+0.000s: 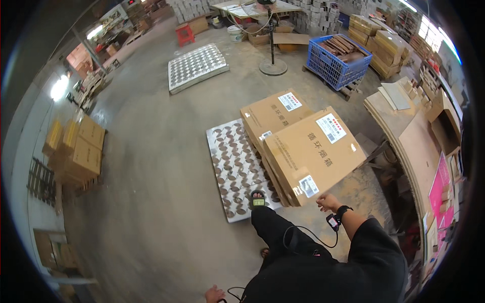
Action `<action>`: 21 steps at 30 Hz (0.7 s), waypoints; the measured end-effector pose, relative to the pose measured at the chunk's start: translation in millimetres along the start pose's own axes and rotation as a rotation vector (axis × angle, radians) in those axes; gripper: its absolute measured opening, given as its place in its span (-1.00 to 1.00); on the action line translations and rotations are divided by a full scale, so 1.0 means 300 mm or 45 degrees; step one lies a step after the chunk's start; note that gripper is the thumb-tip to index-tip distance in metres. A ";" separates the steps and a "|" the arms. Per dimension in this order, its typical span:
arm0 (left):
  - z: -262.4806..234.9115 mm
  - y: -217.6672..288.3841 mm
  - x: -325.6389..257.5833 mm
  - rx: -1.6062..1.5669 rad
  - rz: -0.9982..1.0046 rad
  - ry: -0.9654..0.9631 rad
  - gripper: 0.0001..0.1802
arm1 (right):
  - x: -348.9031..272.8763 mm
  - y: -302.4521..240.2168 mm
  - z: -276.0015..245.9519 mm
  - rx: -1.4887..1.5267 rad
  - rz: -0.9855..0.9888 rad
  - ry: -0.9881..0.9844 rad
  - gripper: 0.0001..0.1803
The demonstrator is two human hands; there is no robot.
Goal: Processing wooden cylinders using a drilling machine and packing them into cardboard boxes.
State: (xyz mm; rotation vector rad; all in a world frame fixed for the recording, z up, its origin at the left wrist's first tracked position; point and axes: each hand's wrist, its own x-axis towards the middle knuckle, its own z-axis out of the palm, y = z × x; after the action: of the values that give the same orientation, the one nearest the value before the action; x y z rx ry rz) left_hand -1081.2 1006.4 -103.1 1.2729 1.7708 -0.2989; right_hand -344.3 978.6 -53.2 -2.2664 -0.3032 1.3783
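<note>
A: What is the right hand [328, 203] doing?

B: Its fingers curl at the lower near corner of the big cardboard box [312, 155], touching the edge there. Whether they actually clamp it I cannot tell; the fingertips are too small to read. A dark band sits on that wrist.

A: And the left hand [214, 294]?

B: Down at the bottom edge, far from the box, fingers loosely spread and holding nothing.

A: Where does the box sit?

B: It lies tilted, leaning over a second cardboard box [273, 114] just behind it. Both rest on the right side of a grey pallet [233, 166] patterned with round holes, which lies on the concrete floor [151, 166]. The person's sandalled foot [258, 198] stands on the pallet's near edge, just left of the box.

A: What lies beyond the box?

B: Farther back, a similar pallet [195, 66], a fan stand [273, 64] and a blue crate [338, 59] of wooden pieces. Right of the box runs a curved wooden workbench [404, 126]; well to its left, stacked cartons [83, 146].
</note>
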 end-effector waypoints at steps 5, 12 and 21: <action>-0.374 0.306 0.202 0.358 0.301 -0.021 -0.29 | 0.306 -0.356 0.140 -0.126 0.051 -0.124 -0.62; -1.099 0.970 0.564 1.441 0.507 0.002 -0.33 | 0.572 -1.031 0.113 0.032 -0.247 0.120 -0.57; -1.475 2.362 1.216 -0.421 0.163 -0.335 -0.62 | 0.705 -1.570 0.131 0.724 -0.022 0.176 -0.75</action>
State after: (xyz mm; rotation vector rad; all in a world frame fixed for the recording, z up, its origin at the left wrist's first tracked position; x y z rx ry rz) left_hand -732.9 1830.7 70.2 1.0505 1.4388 -0.0893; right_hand -254.3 1485.6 1.0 -1.8605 0.1077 1.1125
